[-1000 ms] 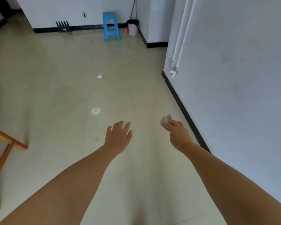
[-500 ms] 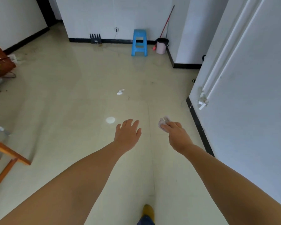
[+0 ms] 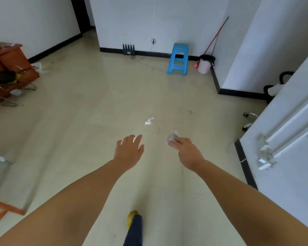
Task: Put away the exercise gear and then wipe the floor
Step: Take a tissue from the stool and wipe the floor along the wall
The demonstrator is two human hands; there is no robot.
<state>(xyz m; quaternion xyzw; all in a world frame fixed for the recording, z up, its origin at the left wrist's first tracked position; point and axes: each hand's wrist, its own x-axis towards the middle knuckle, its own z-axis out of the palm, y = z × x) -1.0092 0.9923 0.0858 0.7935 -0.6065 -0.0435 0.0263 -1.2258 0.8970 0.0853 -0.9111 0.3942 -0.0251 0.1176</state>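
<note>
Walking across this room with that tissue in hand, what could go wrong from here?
The crumpled tissue sits only at the right hand fingertips; a loose grip could drop it. The white scrap lies straight ahead on the glossy floor, possibly a slip hazard. Loose wires by the brown cabinet might snag a foot.

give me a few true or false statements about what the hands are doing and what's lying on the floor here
1. The right hand holds a crumpled white tissue. True.
2. The left hand grips a mop. False: it holds nothing, its fingers are spread.
3. A scrap of white paper lies on the floor ahead of the hands. True.
4. The blue stool is tipped on its side. False: it stands upright near the far wall.
5. The pink bin stands left of the stool. False: it stands to its right.
</note>
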